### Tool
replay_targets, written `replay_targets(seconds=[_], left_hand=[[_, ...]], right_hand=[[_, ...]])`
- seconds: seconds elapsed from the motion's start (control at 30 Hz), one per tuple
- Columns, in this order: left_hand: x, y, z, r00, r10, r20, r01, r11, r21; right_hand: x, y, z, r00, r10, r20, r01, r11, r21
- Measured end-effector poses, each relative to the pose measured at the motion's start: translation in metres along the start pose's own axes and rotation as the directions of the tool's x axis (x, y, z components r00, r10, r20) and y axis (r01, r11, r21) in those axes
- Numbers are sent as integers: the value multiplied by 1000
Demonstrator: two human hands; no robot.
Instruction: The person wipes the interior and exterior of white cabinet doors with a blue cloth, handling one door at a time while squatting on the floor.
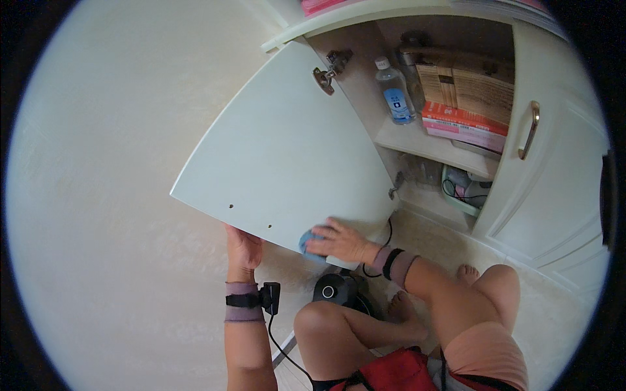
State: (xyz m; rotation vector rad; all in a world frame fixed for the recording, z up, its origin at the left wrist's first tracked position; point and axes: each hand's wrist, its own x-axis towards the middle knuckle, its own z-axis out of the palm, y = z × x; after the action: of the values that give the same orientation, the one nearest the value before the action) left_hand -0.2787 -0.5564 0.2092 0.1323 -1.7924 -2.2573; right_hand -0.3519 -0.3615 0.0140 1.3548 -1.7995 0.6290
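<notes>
A white cabinet door [288, 146] stands swung out on its hinges, with its inner face towards me. My right hand [342, 242] presses a blue cloth or sponge [309, 244] flat against this face, near the lower edge. The fingers lie spread over the blue pad. At the same edge, further left, is my left hand [243, 249], palm turned up. Its fingers go behind the door, so their grip is hidden. Two small screw holes show in the panel just above it. A metal hinge [325, 80] joins the door to the cabinet at the top.
On the cabinet shelf [435, 151] stand a clear bottle [395, 93], a wooden box [464, 88] and red and pink boxes [462, 122]. Below sits a pale green bin [459, 195] with cables. A black round-topped device [335, 291] is on the floor by my knee. The wall is left.
</notes>
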Motion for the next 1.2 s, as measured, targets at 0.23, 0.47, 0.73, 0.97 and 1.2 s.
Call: replay_targets(seconds=[0.23, 0.47, 0.73, 0.97, 1.2], left_hand=[[-2, 0, -3, 997, 33, -73, -31, 999, 19], [-5, 3, -2, 999, 39, 9, -39, 999, -20], [-2, 0, 2, 998, 61, -21, -60, 998, 29], [-1, 6, -1, 1000, -5, 17, 4, 998, 61], [-3, 1, 14, 999, 33, -27, -32, 999, 24]], right_hand=[[-13, 103, -21, 788, 601, -136, -600, 798, 57], [-5, 134, -43, 678, 715, -171, -687, 699, 200], [6, 43, -8, 560, 821, -116, -711, 547, 442], [-9, -45, -2, 954, 237, 186, -264, 955, 137], [-21, 12, 2, 992, -123, 39, 125, 990, -57]])
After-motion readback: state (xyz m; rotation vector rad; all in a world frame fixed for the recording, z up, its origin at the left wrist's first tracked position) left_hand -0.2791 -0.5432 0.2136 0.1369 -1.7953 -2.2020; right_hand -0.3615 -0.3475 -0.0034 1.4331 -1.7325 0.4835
